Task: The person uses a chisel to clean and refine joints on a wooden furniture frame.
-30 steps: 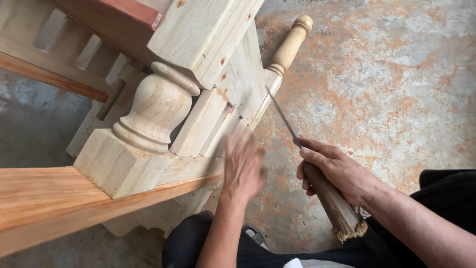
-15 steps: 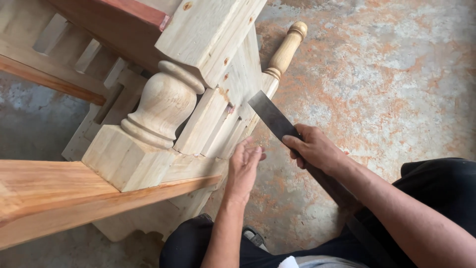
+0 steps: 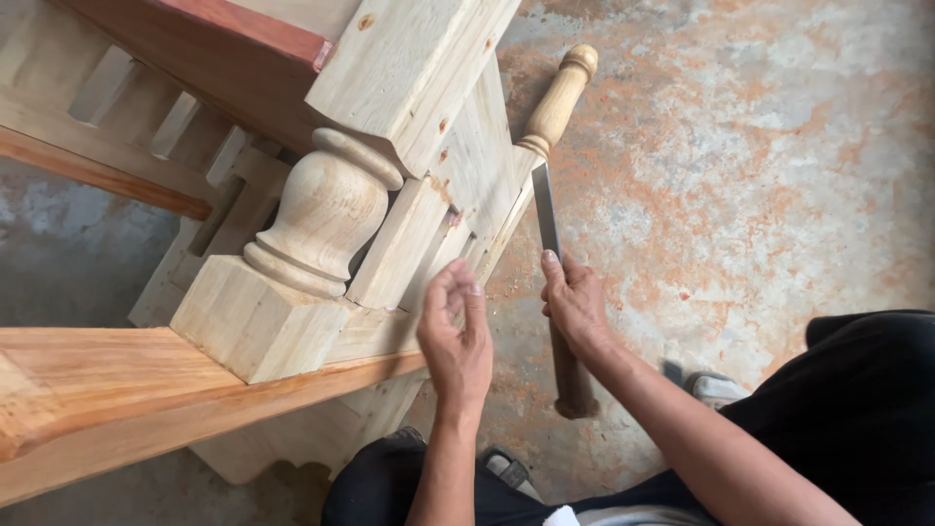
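My right hand (image 3: 577, 304) grips a chisel with a dark wooden handle (image 3: 570, 375) and a long steel blade (image 3: 545, 209). The blade points up along the edge of a pale wooden furniture frame (image 3: 458, 195). My left hand (image 3: 456, 336) hovers beside the frame's lower slats, fingers loosely curled and holding nothing. A turned, rounded wooden leg (image 3: 326, 209) on a square block (image 3: 253, 317) stands left of my left hand.
A second turned leg (image 3: 560, 97) sticks out behind the frame. An orange-brown wooden rail (image 3: 117, 390) runs across the lower left. A reddish board (image 3: 214, 49) lies at the top. The floor is stained concrete (image 3: 760, 175). My knees and shoes show at the bottom.
The chisel has turned from slanting to nearly upright, blade edge-on beside the frame. My right hand shifted left; my left hand lifted off the wood and curled.
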